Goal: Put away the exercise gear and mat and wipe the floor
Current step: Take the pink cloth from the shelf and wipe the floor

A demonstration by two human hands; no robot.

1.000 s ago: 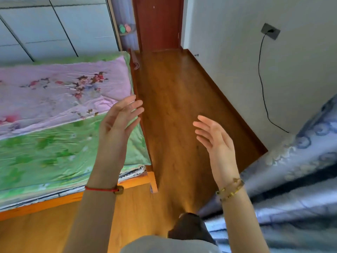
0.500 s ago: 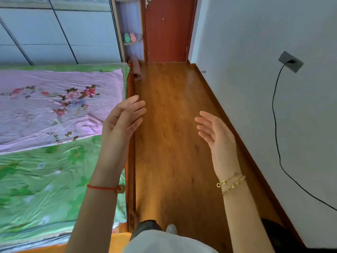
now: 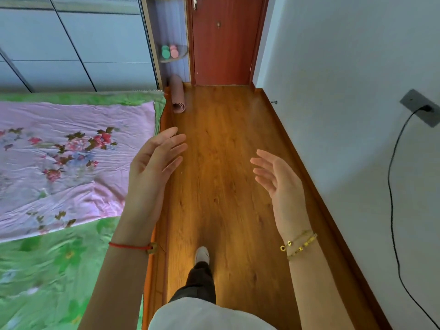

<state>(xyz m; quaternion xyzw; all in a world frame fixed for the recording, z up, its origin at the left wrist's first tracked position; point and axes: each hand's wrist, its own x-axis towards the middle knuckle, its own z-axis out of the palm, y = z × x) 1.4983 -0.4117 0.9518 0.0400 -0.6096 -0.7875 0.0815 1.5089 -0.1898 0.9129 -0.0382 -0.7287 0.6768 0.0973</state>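
Hands spread, empty, left hand [image 3: 152, 167], right hand [image 3: 281, 184], rolled mat [image 3: 177, 96] on floor [image 3: 226, 198], perhaps dumbbells [image 3: 169, 52] on shelf [image 3: 167, 60]

Pink rolled mat [image 3: 178, 96], green and pink dumbbells [image 3: 169, 52], pink floral sheet [image 3: 71, 148], red-brown door [image 3: 223, 41]

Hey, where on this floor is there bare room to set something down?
The wooden floor is bare between the bed and the right wall, from the shoe up to the door. Crowded only at the far left corner, where the rolled mat lies beside the bed's end.
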